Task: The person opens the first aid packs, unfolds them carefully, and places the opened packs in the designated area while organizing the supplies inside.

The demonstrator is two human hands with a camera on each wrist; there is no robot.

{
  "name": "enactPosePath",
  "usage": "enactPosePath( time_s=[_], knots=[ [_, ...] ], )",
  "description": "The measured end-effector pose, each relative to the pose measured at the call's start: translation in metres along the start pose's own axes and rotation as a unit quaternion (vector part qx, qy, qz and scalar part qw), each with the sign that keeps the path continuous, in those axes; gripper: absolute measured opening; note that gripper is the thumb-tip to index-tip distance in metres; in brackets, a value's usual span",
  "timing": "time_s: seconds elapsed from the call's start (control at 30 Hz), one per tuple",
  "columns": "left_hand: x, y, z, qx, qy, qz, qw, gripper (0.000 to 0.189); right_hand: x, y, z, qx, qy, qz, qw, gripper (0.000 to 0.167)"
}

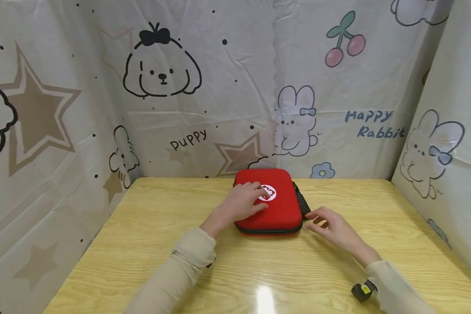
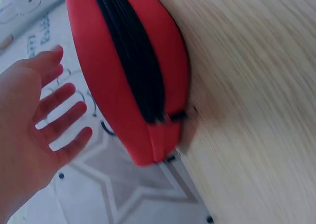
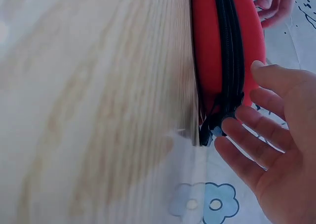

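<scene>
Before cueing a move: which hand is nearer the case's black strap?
The right hand, beside the black strap; the left hand is over the red case, by its white emblem.

Below the head view's centre, a red rounded zippered case [image 1: 284, 213] is lying on a yellowish wooden table [image 1: 161, 209], a black strap [image 1: 303, 204] adjoining its right; patterned whitish cloth [image 1: 239, 56] is hanging behind.

The head view looks forward and down; the closer wrist views share the red case [image 1: 281, 208].
</scene>
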State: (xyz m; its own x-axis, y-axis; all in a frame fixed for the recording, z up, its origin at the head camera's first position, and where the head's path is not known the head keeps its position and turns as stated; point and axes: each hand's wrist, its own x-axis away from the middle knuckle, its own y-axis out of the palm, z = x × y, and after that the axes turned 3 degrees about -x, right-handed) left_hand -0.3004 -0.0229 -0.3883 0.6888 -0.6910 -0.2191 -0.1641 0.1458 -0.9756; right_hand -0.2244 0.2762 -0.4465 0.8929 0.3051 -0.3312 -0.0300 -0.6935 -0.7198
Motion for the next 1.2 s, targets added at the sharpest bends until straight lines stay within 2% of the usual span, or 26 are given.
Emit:
enactPosePath(
  time_s=[0.17, 0.27, 0.43, 0.57, 0.8, 0.9, 1.07, 1.2],
  knots=[
    [-0.013, 0.002, 0.02, 0.007, 0.003, -0.022, 0.9997, 0.039, 0.0, 0.002, 0.002, 0.001, 0.0, -0.019, 0.9998, 0.02],
    [-0.021, 0.002, 0.031, 0.001, 0.03, -0.029, 0.9991, 0.041, -0.002, 0.003, 0.004, 0.003, 0.011, -0.028, 0.9995, 0.021],
    [-0.031, 0.006, 0.047, 0.019, 0.08, -0.045, 0.9956, 0.039, -0.004, 0.004, 0.004, 0.015, 0.027, -0.05, 0.9982, 0.023],
    [-0.036, 0.013, 0.056, 0.027, 0.103, -0.065, 0.9922, 0.04, -0.006, 0.004, 0.003, 0.02, 0.03, -0.067, 0.9971, 0.022],
    [-0.043, 0.022, 0.068, -0.018, 0.12, -0.116, 0.9857, 0.048, -0.007, 0.002, 0.003, 0.026, 0.041, -0.076, 0.9959, 0.02],
    [-0.044, 0.025, 0.071, -0.036, 0.126, -0.128, 0.9831, 0.051, -0.007, 0.002, 0.005, 0.032, 0.039, -0.082, 0.9954, 0.019],
    [-0.046, 0.025, 0.072, -0.026, 0.125, -0.129, 0.9834, 0.048, -0.007, 0.0, 0.006, 0.032, 0.036, -0.09, 0.9947, 0.022],
    [-0.049, 0.023, 0.072, -0.006, 0.121, -0.135, 0.9834, 0.041, -0.007, -0.001, 0.005, 0.032, 0.054, -0.101, 0.9929, 0.024]
  ],
)
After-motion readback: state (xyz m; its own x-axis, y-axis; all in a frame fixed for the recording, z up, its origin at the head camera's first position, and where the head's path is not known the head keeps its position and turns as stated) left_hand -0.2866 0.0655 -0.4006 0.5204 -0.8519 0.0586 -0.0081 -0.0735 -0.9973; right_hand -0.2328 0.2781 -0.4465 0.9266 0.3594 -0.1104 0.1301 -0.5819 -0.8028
